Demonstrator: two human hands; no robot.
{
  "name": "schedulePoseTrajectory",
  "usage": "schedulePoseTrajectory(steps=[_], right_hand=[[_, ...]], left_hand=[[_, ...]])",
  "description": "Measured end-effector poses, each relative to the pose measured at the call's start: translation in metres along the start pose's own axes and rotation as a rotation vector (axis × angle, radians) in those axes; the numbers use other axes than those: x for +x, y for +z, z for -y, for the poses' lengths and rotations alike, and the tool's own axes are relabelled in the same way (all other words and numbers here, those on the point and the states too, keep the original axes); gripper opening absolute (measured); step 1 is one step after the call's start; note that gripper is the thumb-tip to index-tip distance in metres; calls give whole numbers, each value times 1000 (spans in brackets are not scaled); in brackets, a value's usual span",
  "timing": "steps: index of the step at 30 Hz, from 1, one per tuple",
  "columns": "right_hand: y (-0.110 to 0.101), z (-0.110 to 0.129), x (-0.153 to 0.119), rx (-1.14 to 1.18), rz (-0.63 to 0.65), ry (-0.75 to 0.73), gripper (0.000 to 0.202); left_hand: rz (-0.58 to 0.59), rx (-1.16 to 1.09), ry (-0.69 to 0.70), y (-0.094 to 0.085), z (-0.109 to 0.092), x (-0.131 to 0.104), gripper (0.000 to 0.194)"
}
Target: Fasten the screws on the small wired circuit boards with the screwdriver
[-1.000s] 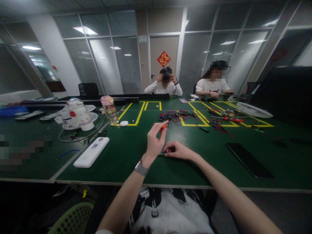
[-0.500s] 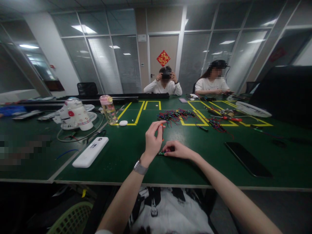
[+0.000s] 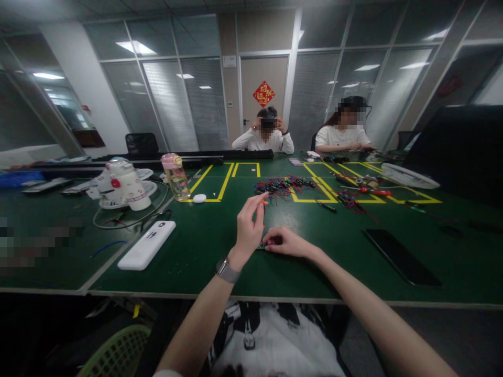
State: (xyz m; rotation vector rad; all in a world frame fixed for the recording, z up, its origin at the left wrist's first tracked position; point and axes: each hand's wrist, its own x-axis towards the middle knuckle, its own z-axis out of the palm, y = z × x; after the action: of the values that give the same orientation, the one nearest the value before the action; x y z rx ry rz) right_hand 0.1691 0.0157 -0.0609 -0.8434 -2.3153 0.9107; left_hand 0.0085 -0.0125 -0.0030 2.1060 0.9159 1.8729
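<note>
Raised over the table, my left hand (image 3: 249, 222) is closed on an upright small screwdriver (image 3: 264, 224) with an orange handle, mostly hidden behind the fingers. Its thin tip points down toward a small green circuit board (image 3: 261, 247); whether it touches the board I cannot tell. My right hand (image 3: 288, 242) rests on the table with thumb and fingers pinching that board, covering most of it. Beyond both hands lies a pile of small green boards with red and blue wires (image 3: 283, 185).
A white power bank (image 3: 147, 245) lies left, a black phone (image 3: 401, 256) right. Further back stand a pink-lidded bottle (image 3: 176, 178) and a white kettle-like toy (image 3: 121, 183). Red-handled tools (image 3: 373, 192) lie back right. Two people sit across the green table (image 3: 196, 283).
My left hand has shifted very slightly to the right, along with a small shift of the whole view. Both hands keep their grips.
</note>
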Motion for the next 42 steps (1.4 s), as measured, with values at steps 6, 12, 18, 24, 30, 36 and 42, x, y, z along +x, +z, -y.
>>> schedulePoseTrajectory(steps=[6, 12, 18, 24, 30, 36, 42], right_hand=[[0, -1, 0, 0, -7, -4, 20], [0, -2, 1, 24, 2, -2, 18], [1, -1, 1, 34, 5, -5, 17], [-1, 1, 1, 25, 11, -5, 17], [-2, 1, 0, 39, 25, 8, 18], [-2, 2, -1, 29, 23, -1, 19], [-1, -1, -1, 35, 12, 11, 21]], left_hand=[[-32, 230, 157, -2, 5, 0, 18], [-14, 778, 437, -6, 6, 2, 13], [-43, 842, 484, -5, 5, 0, 15], [-55, 809, 474, -4, 6, -1, 14], [-45, 733, 412, -3, 6, -1, 17], [0, 563, 331, -4, 4, -3, 31], [-46, 290, 216, -1, 2, -2, 27]])
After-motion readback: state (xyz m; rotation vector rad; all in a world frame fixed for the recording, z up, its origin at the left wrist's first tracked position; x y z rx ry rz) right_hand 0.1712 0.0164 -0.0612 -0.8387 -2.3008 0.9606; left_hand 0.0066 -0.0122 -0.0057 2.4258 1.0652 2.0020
